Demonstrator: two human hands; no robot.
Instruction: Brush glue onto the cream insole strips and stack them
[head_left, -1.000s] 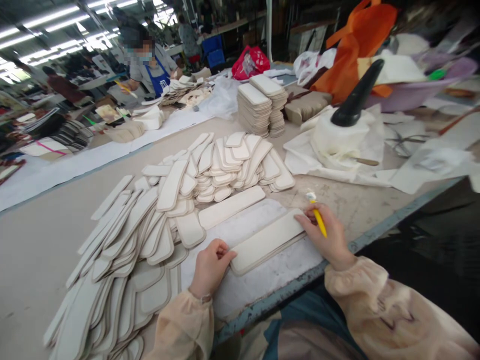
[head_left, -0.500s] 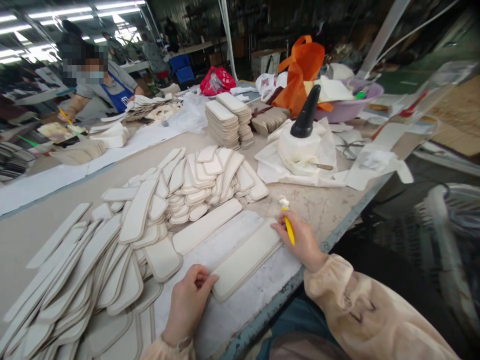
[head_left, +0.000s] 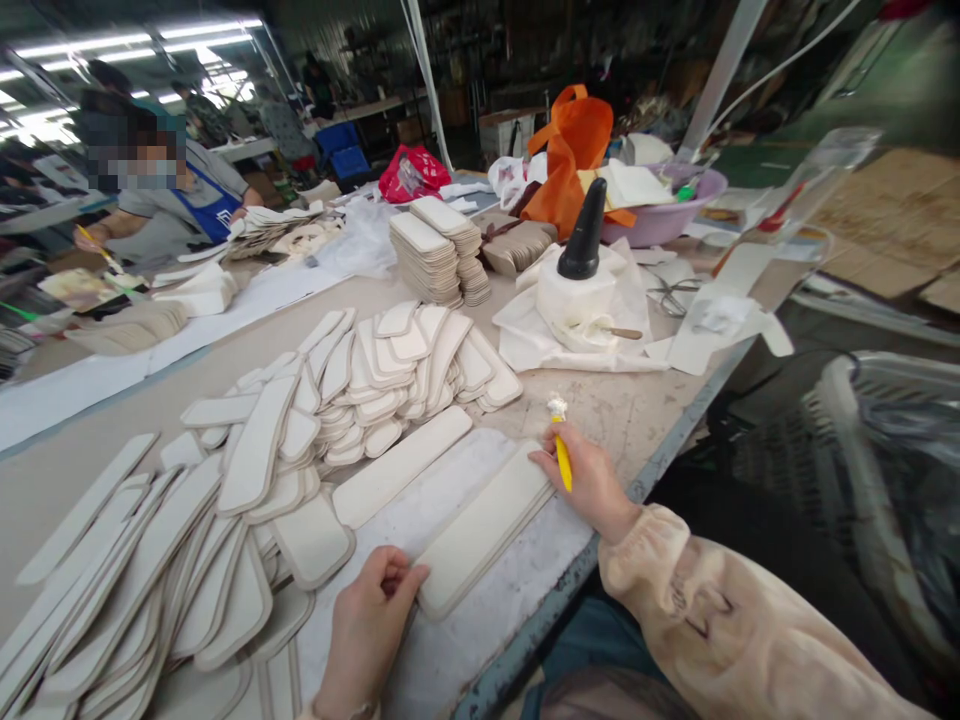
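Note:
A long, pale strip with rounded ends (head_left: 484,530) lies before me on a white sheet (head_left: 491,450), over at least one more like it. At its near left end my left hand (head_left: 375,620) has thumb and fingers closed on the edge. My right hand (head_left: 589,480) touches its far end with the fingertips and also grips a yellow-handled brush (head_left: 562,462), whose white-coated bristles point up and away. Another single strip (head_left: 405,465) rests just beyond. To the left spreads a large heap of similar pieces (head_left: 247,450).
Neat stacks of strips (head_left: 427,255) stand at the back. Right of them is a white-wrapped container with a black cone (head_left: 585,240) on top, then an orange bag (head_left: 574,140) and a purple basin (head_left: 675,210). A plastic basket (head_left: 847,440) stands beyond the table edge. A co-worker (head_left: 180,190) sits across.
The view has shifted slightly, so the scene sits a little further left. Both hands keep their places at the strip's two ends, and the brush is still in my right hand.

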